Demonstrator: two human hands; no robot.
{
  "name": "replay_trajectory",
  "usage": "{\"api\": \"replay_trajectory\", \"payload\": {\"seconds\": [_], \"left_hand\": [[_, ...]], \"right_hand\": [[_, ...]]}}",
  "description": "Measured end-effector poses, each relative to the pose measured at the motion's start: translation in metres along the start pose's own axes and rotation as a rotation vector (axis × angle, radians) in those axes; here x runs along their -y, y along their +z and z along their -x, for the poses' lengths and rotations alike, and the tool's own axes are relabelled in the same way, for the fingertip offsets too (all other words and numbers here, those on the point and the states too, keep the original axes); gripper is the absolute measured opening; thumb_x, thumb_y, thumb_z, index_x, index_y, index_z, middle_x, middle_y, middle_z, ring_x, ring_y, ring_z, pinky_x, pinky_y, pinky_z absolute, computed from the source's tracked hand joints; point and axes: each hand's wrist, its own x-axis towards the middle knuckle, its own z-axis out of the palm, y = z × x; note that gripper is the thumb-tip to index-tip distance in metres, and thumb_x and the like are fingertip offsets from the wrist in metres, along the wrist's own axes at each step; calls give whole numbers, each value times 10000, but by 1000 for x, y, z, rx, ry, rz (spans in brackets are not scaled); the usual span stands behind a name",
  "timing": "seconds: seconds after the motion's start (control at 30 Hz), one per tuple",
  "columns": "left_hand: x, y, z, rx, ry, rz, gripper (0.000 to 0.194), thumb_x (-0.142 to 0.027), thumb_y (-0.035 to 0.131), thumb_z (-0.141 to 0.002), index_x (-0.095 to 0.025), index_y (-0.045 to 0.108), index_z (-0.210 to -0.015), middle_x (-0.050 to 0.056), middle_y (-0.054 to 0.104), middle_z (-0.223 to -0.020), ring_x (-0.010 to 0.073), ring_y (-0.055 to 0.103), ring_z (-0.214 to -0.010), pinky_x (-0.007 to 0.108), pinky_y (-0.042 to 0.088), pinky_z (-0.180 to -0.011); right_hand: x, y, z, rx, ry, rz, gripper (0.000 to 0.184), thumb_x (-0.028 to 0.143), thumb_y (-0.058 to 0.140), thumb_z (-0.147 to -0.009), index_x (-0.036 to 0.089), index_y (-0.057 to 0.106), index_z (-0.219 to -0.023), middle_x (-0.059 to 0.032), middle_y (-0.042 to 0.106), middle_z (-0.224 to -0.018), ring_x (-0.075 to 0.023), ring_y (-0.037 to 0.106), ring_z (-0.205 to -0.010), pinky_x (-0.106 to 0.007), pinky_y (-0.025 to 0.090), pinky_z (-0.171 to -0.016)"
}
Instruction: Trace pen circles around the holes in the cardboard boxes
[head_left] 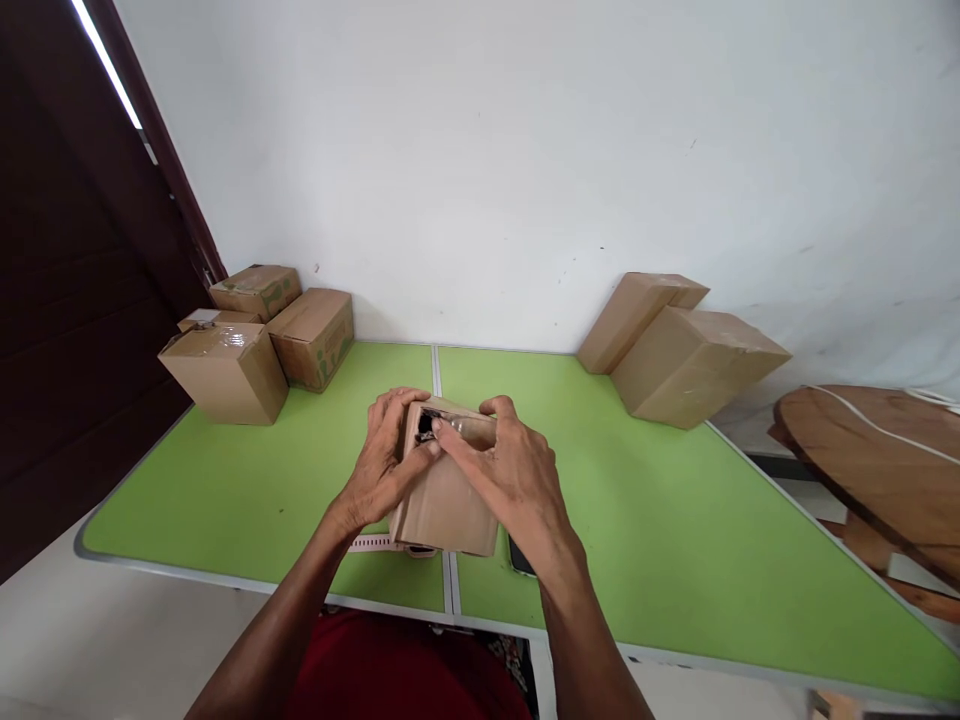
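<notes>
A small brown cardboard box [442, 505] stands on the green table [247, 490] near its front edge. My left hand [382, 460] grips the box's left side, fingers curled over its top edge. My right hand [510, 475] rests over the box's right side, with its index finger and thumb at the open top. A dark object [425, 424] shows inside the opening, next to something clear and shiny. A pale pink strap-like thing [369, 543] sticks out from under the box at the left.
Several taped cardboard boxes [225, 370] stand at the table's back left. Two larger boxes [690, 365] lean against the white wall at the back right. A dark phone [519, 558] lies beside my right wrist. A round wooden table [885, 460] stands to the right.
</notes>
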Motion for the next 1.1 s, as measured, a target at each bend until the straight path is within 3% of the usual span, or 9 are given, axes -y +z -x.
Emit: {"api": "replay_trajectory", "payload": {"seconds": [0.17, 0.3, 0.6, 0.73, 0.8, 0.87, 0.93, 1.0, 1.1], "left_hand": [[3, -2, -12, -9, -88, 91, 510, -493, 634, -1008, -277, 503, -1451, 127, 517, -1475, 359, 482, -1429, 571, 425, -1218], [3, 0, -13, -82, -127, 79, 432, -505, 589, -1033, -264, 531, -1387, 125, 578, -1432, 360, 519, -1395, 564, 438, -1193], [-4, 6, -9, -160, -182, 116, 376, -470, 471, -1083, -228, 559, -1358, 142, 629, -1392, 344, 580, -1349, 537, 455, -1168], [-6, 11, -9, -226, -125, 76, 328, -382, 401, -1096, -210, 573, -1316, 143, 626, -1376, 327, 593, -1331, 531, 463, -1177], [-4, 8, -8, -180, -139, 77, 376, -407, 388, -1110, -211, 556, -1384, 155, 603, -1444, 340, 578, -1383, 562, 458, -1207], [0, 1, -5, -53, -118, 48, 587, -545, 500, -1089, -226, 441, -1578, 186, 497, -1615, 392, 486, -1521, 635, 417, -1266], [6, -9, 0, 108, -28, -55, 1097, -719, 737, -933, -259, 170, -1752, 228, 268, -1788, 487, 268, -1669, 748, 298, -1326], [10, -20, 5, 248, 73, -204, 1597, -787, 935, -692, -301, -128, -1780, 258, 51, -1852, 570, 40, -1714, 844, 184, -1327], [13, -36, 15, 404, 143, -365, 1900, -788, 1023, -504, -352, -399, -1685, 290, -109, -1849, 646, -82, -1689, 922, 206, -1267]], "right_hand": [[10, 1, -22, 29, -42, 67, 479, 635, 622, -956, 207, 585, -1170, -167, 821, -1057, -348, 779, -939, -380, 519, -722], [17, 2, -33, 25, -44, 134, 424, 617, 642, -937, 231, 582, -1100, -148, 823, -1012, -345, 772, -895, -372, 490, -680], [7, 13, -21, 10, -116, 0, 491, 744, 537, -955, 264, 480, -1041, -110, 784, -953, -330, 745, -852, -399, 491, -729], [9, 16, -20, 15, -93, 38, 441, 685, 555, -968, 262, 470, -1059, -134, 786, -1002, -340, 750, -869, -392, 484, -710], [9, 15, -22, -8, -80, 66, 424, 661, 572, -961, 262, 468, -1061, -140, 788, -1013, -347, 749, -883, -397, 485, -716], [7, 11, -24, -4, -79, 39, 423, 663, 576, -953, 265, 463, -1040, -129, 790, -985, -332, 745, -864, -396, 494, -720], [3, 6, -26, 37, -90, -18, 445, 693, 581, -934, 270, 465, -1009, -103, 782, -919, -306, 734, -802, -383, 497, -693], [0, 0, -27, 74, -113, -39, 471, 721, 591, -914, 271, 482, -1000, -75, 764, -850, -289, 717, -746, -371, 488, -662], [0, -4, -27, 76, -141, 15, 469, 710, 612, -907, 264, 515, -1016, -57, 746, -812, -288, 704, -739, -363, 470, -658]]}}
